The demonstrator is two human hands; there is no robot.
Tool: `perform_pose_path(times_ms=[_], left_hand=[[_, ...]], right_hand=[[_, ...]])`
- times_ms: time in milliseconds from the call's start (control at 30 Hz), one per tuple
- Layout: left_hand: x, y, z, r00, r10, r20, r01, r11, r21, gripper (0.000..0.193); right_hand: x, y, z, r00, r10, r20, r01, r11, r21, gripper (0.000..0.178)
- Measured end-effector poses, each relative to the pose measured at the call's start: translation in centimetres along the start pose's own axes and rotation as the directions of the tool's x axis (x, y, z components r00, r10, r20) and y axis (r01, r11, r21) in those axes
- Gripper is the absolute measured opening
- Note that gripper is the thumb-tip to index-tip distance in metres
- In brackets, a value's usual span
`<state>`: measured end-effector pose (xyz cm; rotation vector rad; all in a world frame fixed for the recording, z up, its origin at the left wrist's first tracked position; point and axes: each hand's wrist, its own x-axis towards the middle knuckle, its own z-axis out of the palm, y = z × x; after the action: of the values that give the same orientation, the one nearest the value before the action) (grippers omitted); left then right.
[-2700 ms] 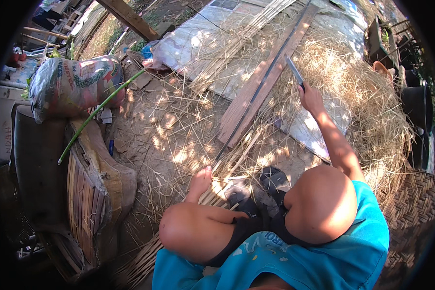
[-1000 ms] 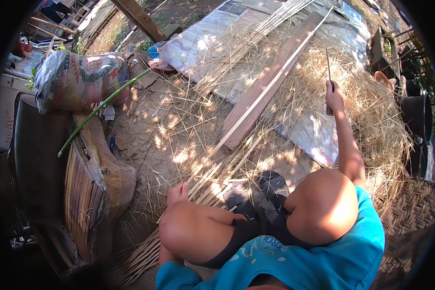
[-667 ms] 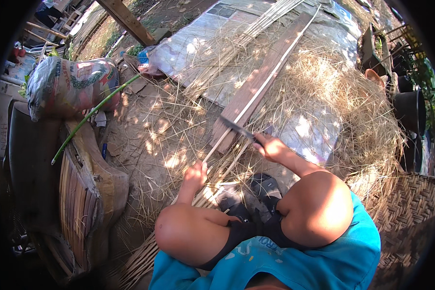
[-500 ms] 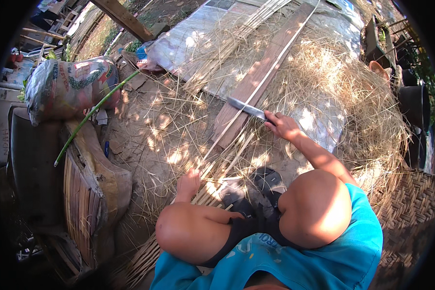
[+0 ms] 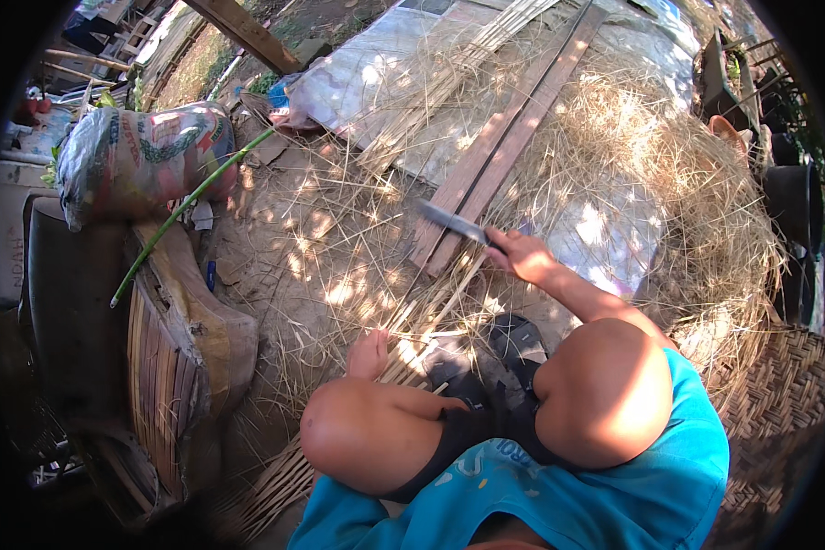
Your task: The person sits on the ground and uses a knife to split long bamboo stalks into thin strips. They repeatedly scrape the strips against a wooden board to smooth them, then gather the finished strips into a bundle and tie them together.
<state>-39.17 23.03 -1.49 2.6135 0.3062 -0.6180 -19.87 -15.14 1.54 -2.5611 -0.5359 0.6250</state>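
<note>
My right hand is closed round the handle of a knife. The broad grey blade lies crosswise over the near part of a long brown wooden board, above a thin dark strip that runs lengthwise along it. Whether the blade touches the strip cannot be told. Beside my left knee, my left hand is closed at the near end of the strip, its fingers partly hidden. Under and beside that hand lies a bundle of pale split strips, reaching back beneath my leg.
Curly pale shavings heap up at the right. More pale strips lie on a plastic sheet beyond. At left are a stuffed sack, a green stalk and a worn wooden piece. A woven mat lies right.
The strip on the board showed pale before and shows dark now. The knife has come slightly nearer and left with my right hand. My left hand has shifted slightly.
</note>
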Motion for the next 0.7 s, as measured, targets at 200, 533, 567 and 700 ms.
perform_pose_path(times_ms=[200,533,567,700], left_hand=[[-2.5,0.8,-2.8,0.998,-0.058,0.011,0.059,0.995,-0.076,0.038],[0.8,2.3,-0.6,0.996,0.068,-0.06,-0.059,0.989,0.135,0.041],[-0.7,0.6,-1.6,0.998,0.053,-0.028,-0.049,0.992,0.114,0.042],[-2.1,-1.5,-3.7,0.999,0.021,0.026,-0.02,0.999,-0.05,0.044]], right_hand=[[4.2,15.4,-9.0,0.78,0.215,-0.588,-0.274,0.962,-0.012,0.038],[1.6,9.6,-2.4,0.884,0.141,-0.445,-0.122,0.99,0.072,0.044],[2.6,13.8,-6.3,0.85,0.282,-0.446,-0.25,0.959,0.131,0.037],[3.2,16.2,-10.6,0.703,0.241,-0.669,-0.272,0.96,0.06,0.036]])
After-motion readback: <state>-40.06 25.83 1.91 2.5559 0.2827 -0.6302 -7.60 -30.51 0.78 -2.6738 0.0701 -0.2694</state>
